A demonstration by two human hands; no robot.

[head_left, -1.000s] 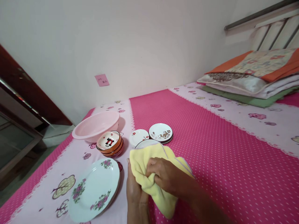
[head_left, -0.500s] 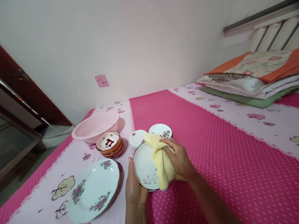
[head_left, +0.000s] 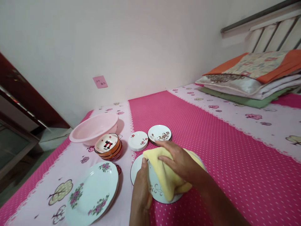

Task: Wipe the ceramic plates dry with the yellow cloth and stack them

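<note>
Beyond the yellow cloth [head_left: 172,185] rises a pale wall [head_left: 152,40], and beneath everything spreads a bed [head_left: 223,147] covered in magenta dots and pale, tree-printed bands. Far to the cloth's right, by a slatted headboard [head_left: 277,34], lies one pile of bedding [head_left: 254,69]; a dark door [head_left: 30,94] stands far to its left. Going by size, there is one pink basin [head_left: 78,135] behind and left of the cloth, one floral plate [head_left: 92,188] to its left, and a dark-rimmed plate [head_left: 153,179] directly under it. Two hands work here: the left hand [head_left: 141,190] grips that plate at its edge, thumb on top, while the right hand [head_left: 181,161] lies over the cloth with fingers extended, its hold impossible to judge. Left of the cloth sits one stack of orange bowls [head_left: 108,146], and just behind it two stacks of small plates [head_left: 138,139]. The cloth hides much of the dark-rimmed plate, so whether another lies below is unclear; the floral plate and both forearms are cut off at the bottom edge.
</note>
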